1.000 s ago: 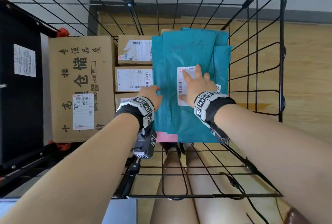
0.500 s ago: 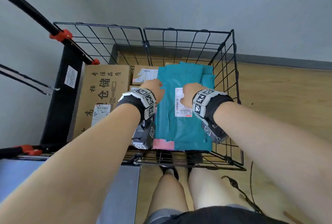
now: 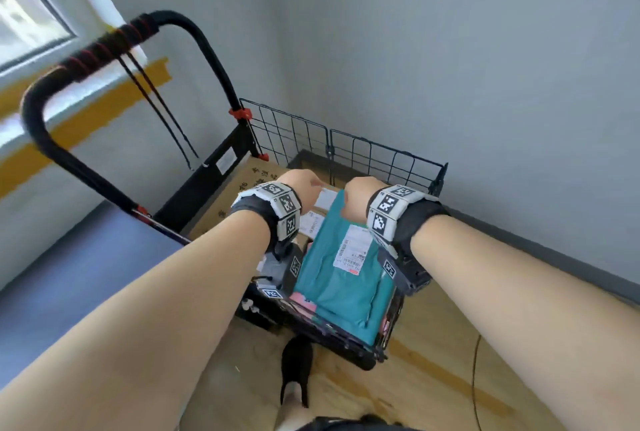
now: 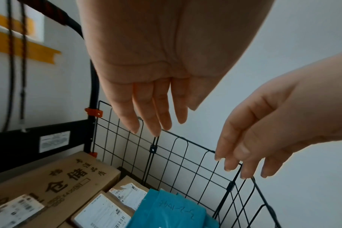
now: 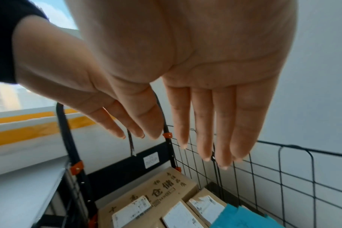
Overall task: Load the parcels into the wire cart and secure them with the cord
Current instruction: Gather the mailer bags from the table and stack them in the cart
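Observation:
The black wire cart [image 3: 381, 153] holds a large printed cardboard box [image 3: 242, 185], small labelled boxes [image 4: 101, 212] and teal mailer bags [image 3: 343, 278] stacked on the right. My left hand [image 3: 304, 181] and right hand [image 3: 360, 188] hover above the parcels, side by side, touching nothing. In the wrist views the left hand's fingers [image 4: 150, 117] and the right hand's fingers [image 5: 205, 131] hang straight and empty. A dark cord [image 3: 156, 108] dangles from the cart's padded handle [image 3: 104, 46], to the left of both hands.
Grey walls stand close behind and to the right of the cart. A window [image 3: 27, 8] with yellow tape below it is at the left. A thin cable [image 3: 478, 378] lies on the wooden floor at right. My shoe [image 3: 298, 361] is near the cart's front edge.
Both hands have lifted off the teal mailer and risen above the cart. The head view has pulled back and up, bringing the handle and cord into sight.

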The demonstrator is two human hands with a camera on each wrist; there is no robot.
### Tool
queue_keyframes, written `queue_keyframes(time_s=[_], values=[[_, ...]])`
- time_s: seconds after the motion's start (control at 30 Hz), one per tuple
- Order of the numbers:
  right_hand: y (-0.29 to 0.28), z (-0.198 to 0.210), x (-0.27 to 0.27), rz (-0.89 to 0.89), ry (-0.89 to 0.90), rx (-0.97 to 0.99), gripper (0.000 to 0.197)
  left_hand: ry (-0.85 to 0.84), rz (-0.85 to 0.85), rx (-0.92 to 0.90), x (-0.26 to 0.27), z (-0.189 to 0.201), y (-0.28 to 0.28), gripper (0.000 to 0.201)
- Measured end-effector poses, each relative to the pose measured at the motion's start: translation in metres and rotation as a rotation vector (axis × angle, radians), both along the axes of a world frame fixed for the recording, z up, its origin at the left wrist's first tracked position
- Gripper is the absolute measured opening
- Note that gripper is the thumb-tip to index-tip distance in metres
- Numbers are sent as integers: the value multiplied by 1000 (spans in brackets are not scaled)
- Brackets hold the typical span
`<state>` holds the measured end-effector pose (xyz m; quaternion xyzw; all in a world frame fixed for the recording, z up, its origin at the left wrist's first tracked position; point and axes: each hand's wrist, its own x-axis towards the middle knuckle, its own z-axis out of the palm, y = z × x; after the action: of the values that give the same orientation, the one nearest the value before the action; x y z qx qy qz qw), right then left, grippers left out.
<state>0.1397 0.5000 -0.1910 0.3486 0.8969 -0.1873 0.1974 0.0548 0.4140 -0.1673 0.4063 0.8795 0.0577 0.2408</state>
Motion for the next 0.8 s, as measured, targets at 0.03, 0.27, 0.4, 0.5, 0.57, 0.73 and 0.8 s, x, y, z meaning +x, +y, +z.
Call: queue_keyframes(time_s=[0.03,0.27,0.4,0.5,0.57,0.73,0.8], values=[[-6,11,4,41,21,16,23,12,21,6,8,8,-8,36],[-65,70,8,355,101,76,24,126,263,45,36,70,-93,35],[-124,97,-6,538,133,114,27,190,420,34,42,98,-157,34],[-176,110,-20,652,157,136,25,213,539,-2,47,109,-213,34],[-214,118,-27,740,169,137,25,233,613,18,50,112,-257,35],[-323,120,-40,923,187,148,28,250,781,-12,65,112,-371,35],[-374,116,-42,988,196,134,29,242,837,-21,72,109,-419,35]])
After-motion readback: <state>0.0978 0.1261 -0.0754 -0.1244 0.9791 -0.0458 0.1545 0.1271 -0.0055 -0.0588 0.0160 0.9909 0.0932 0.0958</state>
